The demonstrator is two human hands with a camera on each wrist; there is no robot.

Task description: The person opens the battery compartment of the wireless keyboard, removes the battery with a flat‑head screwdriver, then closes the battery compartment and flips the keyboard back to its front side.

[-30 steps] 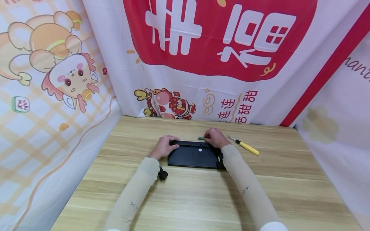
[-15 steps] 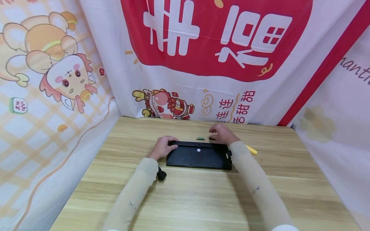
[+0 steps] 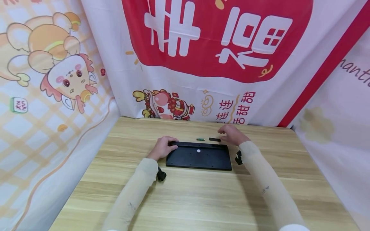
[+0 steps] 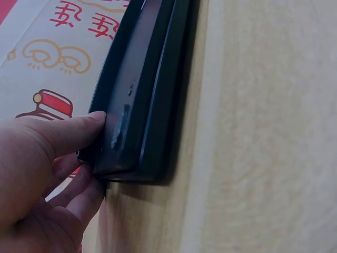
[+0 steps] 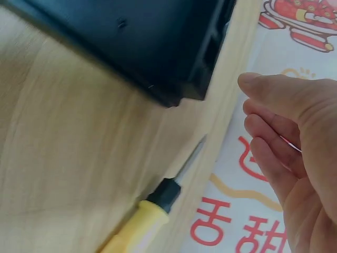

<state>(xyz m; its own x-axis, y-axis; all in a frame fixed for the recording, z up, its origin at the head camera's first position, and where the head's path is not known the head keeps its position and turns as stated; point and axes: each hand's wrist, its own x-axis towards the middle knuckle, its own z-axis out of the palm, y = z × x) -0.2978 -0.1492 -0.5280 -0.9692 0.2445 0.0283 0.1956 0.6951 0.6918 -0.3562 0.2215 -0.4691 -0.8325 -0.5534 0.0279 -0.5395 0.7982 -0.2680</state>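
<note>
A black keyboard (image 3: 199,157) lies underside up on the table, small screw holes and a round white sticker showing. My left hand (image 3: 162,147) grips its far left corner; in the left wrist view the thumb (image 4: 79,132) presses the upper face and the fingers are at the edge below. Beyond the keyboard lie a green battery (image 3: 200,139) and a small black battery cover (image 3: 215,139). Right of the cover hovers my right hand (image 3: 232,134), loosely curled and holding nothing. In the right wrist view a yellow-handled screwdriver (image 5: 145,221) lies near the keyboard's corner; the arm hides it from the head view.
The wood-grain table (image 3: 196,199) ends at a printed cloth wall (image 3: 214,96) close behind the battery and cover. Further cloth walls stand at left and right. A black wrist camera (image 3: 161,175) sits under the left sleeve, and another (image 3: 238,158) under the right.
My right hand has left the battery and drawn back to the right, uncovering the battery and the black cover. The left hand stays on the keyboard, which has not moved.
</note>
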